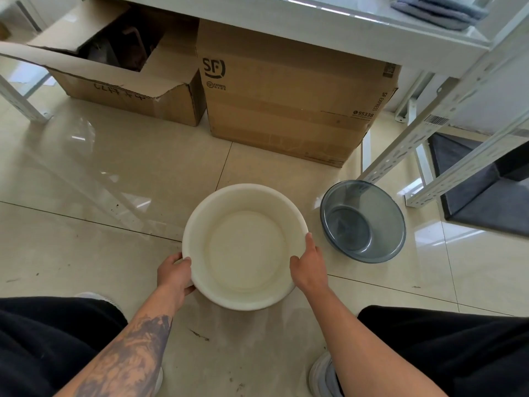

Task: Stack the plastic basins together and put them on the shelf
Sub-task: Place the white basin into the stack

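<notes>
Head view: your left hand [174,272] and right hand [307,266] clasp opposite rims of the white basin [246,247] low over the floor [114,224], a balanced grip suited to nesting with the grey basin [363,222] just beside it, below the shelf [329,15].

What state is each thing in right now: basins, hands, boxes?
White basin: upright, empty, held at the rim by both hands.
Grey basin: upright, empty, on the floor, not stacked.
Left hand: grip shut on white basin.
Right hand: grip shut on white basin.
Left cardboard box: flaps open.
Right cardboard box: closed.
</notes>
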